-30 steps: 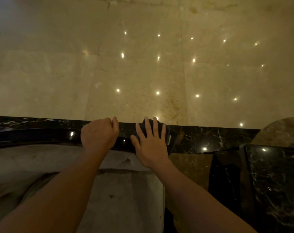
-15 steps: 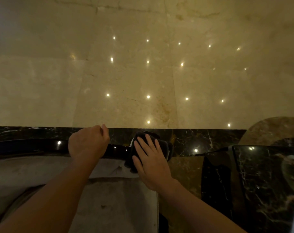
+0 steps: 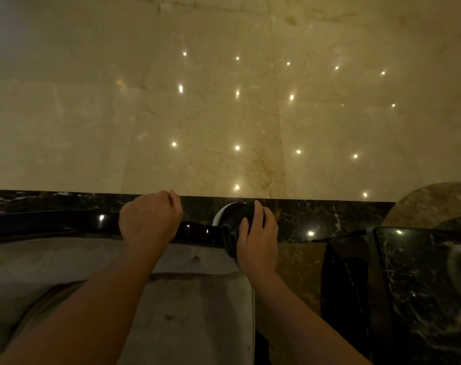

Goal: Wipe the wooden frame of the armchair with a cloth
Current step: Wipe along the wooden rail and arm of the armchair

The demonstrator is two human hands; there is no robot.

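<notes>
The wooden frame (image 3: 53, 221), a dark, glossy curved rail, runs along the top of the armchair's pale upholstered back (image 3: 66, 256). The left hand (image 3: 150, 217) is curled closed over the rail. The right hand (image 3: 258, 238) grips a dark folded cloth (image 3: 232, 227) pressed against the rail's right end. Beyond lie a black veined marble band (image 3: 329, 214) and polished beige marble floor (image 3: 92, 127) reflecting small lights.
</notes>
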